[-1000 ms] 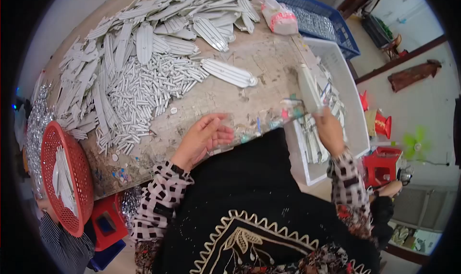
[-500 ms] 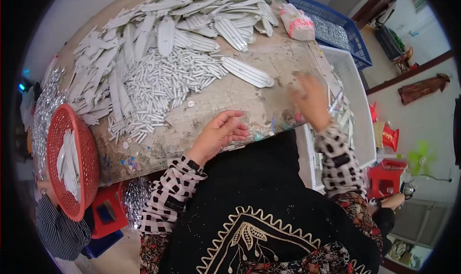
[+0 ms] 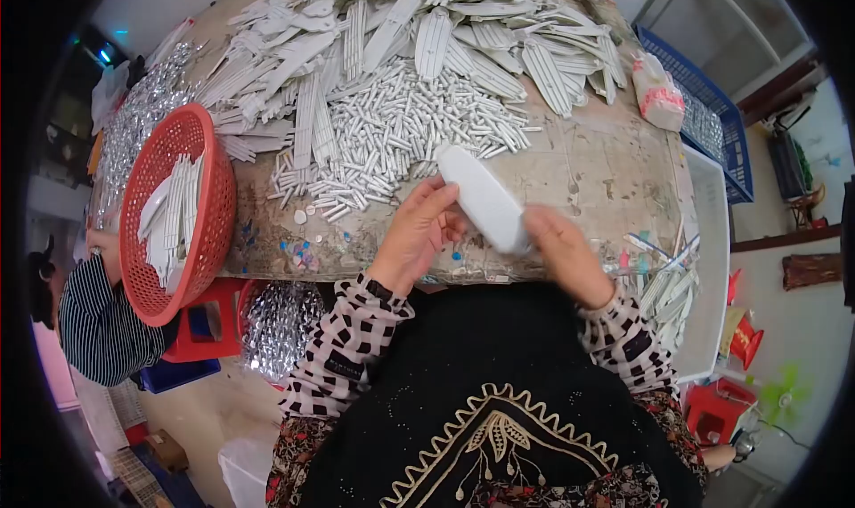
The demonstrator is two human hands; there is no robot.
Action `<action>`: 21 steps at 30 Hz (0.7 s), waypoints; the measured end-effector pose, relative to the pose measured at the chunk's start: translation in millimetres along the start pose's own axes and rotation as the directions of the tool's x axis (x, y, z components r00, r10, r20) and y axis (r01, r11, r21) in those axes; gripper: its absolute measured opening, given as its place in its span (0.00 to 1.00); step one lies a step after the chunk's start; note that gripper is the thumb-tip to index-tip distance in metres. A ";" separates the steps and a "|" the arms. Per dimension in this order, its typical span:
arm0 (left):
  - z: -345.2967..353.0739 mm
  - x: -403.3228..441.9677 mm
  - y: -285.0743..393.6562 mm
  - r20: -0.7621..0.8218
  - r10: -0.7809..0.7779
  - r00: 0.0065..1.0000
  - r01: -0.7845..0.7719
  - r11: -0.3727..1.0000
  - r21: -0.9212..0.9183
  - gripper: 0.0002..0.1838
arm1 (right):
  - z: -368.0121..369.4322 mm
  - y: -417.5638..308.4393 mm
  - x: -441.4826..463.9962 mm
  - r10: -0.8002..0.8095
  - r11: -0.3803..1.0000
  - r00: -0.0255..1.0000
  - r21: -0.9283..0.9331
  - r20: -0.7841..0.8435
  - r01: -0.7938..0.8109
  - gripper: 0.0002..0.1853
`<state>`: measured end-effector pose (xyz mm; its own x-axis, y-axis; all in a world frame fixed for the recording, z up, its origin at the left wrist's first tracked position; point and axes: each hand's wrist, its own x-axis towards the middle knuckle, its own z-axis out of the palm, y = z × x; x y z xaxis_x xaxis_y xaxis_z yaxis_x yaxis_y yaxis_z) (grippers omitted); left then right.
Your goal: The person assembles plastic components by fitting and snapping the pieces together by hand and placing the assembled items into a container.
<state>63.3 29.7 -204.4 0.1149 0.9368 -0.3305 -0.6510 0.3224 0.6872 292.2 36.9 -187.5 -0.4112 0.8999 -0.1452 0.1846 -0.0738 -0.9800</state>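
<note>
Over the front of the table, a long white plastic panel (image 3: pixel 485 201) with rounded ends is tilted between my hands, its smooth face showing. My left hand (image 3: pixel 417 232) is closed on its left edge, thumb on top and fingers curled beneath. At the lower right end, my right hand (image 3: pixel 565 251) grips the edge; its fingers are a little blurred. Just beyond my hands lies a heap of short silvery-white rods (image 3: pixel 401 130). Behind the rods, ribbed white panels (image 3: pixel 432 45) are piled across the back of the table.
On the left stands a red basket (image 3: pixel 223 183) holding white panels, with another person's striped sleeve (image 3: pixel 102 325) beside it. A white crate (image 3: pixel 717 241) with panels sits at the right edge. Behind it are a blue crate (image 3: pixel 739 165) and a white-and-red bag (image 3: pixel 657 98).
The single panel that lay on the table is now between my hands, smooth face showing. My right hand has come in from the table's right edge, and my left has closed. The view has shifted.
</note>
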 end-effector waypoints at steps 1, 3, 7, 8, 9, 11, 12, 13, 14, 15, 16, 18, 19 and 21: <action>-1.2 2.0 1.1 0.026 -0.024 0.999 0.024 1.000 -0.002 0.11 | 9.5 -7.1 -2.1 0.040 0.993 0.993 0.108 0.115 -0.053 0.19; -0.1 1.5 1.8 -0.016 -0.007 1.000 0.008 1.000 0.026 0.07 | 22.1 1.4 2.1 -0.015 1.000 0.999 -0.007 0.048 0.016 0.21; 4.7 -6.6 -4.0 -0.162 0.126 0.979 -0.098 0.981 0.167 0.08 | 42.8 -6.4 10.4 -0.276 0.861 0.961 -0.449 -0.013 0.241 0.31; 6.3 -8.2 -4.3 -0.171 0.129 0.977 -0.100 0.981 0.165 0.08 | 47.4 -10.7 12.2 -0.324 0.773 0.945 -0.564 0.043 0.291 0.36; 7.8 -8.9 1.0 -0.172 0.133 0.976 -0.104 0.981 0.166 0.08 | 50.2 -13.4 14.0 -0.365 0.665 0.925 -0.666 0.105 0.338 0.41; 5.4 -8.5 20.2 -0.158 0.056 0.986 0.008 0.926 0.378 0.08 | 51.3 -5.3 18.3 -0.365 0.700 0.928 -0.634 0.076 0.328 0.40; -6.3 -6.6 34.0 -0.156 0.171 0.973 -0.056 0.829 0.556 0.12 | 47.4 -4.6 18.3 -0.362 0.719 0.931 -0.618 0.056 0.317 0.40; -30.8 4.6 46.1 -0.118 0.407 0.906 -0.197 0.650 0.734 0.13 | 42.5 -3.5 18.2 -0.357 0.739 0.934 -0.601 0.034 0.304 0.39; -55.5 15.7 59.9 -0.023 0.605 0.796 -0.285 0.409 0.867 0.16 | 36.1 2.1 17.6 -0.345 0.758 0.938 -0.583 0.020 0.291 0.37; -68.6 19.2 78.7 -0.021 0.726 0.688 -0.220 0.235 0.947 0.18 | 30.6 9.7 16.9 -0.350 0.759 0.937 -0.582 0.016 0.293 0.37; -80.0 22.2 97.3 0.015 0.826 0.564 -0.123 0.066 0.990 0.21 | 25.0 18.4 15.9 -0.342 0.800 0.940 -0.522 0.009 0.296 0.37; -116.9 35.1 123.5 0.162 0.850 0.501 0.129 -0.258 0.957 0.24 | 15.5 39.5 16.1 -0.374 0.829 0.927 -0.449 -0.003 0.333 0.34; -136.9 41.9 129.7 0.171 0.850 0.499 0.121 -0.264 0.957 0.24 | 14.7 43.2 17.3 -0.379 0.828 0.925 -0.450 -0.011 0.334 0.34; -150.6 49.9 136.0 0.057 0.803 0.593 0.220 -0.230 0.948 0.26 | 12.9 43.9 18.0 -0.091 0.994 0.994 0.055 -0.064 0.095 0.34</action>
<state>-132.5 99.8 -224.8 -0.4117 0.8224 0.3927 0.8863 0.2610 0.3825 281.4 44.3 -234.9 -0.3681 0.9286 -0.0461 0.0952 -0.0117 -0.9954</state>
